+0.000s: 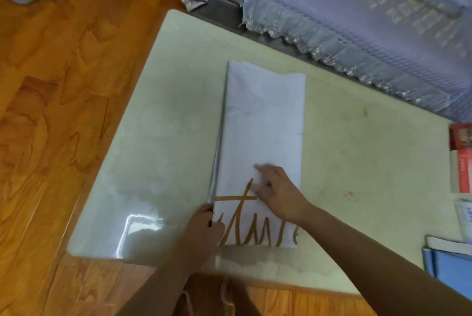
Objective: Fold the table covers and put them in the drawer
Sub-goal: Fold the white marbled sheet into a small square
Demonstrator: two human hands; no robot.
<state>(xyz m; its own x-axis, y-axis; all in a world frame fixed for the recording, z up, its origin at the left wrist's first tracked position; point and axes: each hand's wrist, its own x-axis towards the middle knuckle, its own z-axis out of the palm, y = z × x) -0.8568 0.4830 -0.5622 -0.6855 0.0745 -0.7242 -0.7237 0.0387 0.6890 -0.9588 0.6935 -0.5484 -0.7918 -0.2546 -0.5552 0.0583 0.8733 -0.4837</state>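
A white table cover (263,121) with gold lettering lies folded into a long strip on the pale glossy table (158,142), running from the near edge toward the far side. My left hand (204,231) pinches the strip's near left edge, thumb on top of the layers. My right hand (275,190) rests flat on the cloth just above the lettering, fingers straight and pointing left. No drawer is in view.
A lilac fringed cover (370,21) drapes a sofa behind the table's far edge. Red and white boxes (462,159) and blue folders (444,262) sit at the table's right edge. Wooden floor (63,73) lies to the left and near side.
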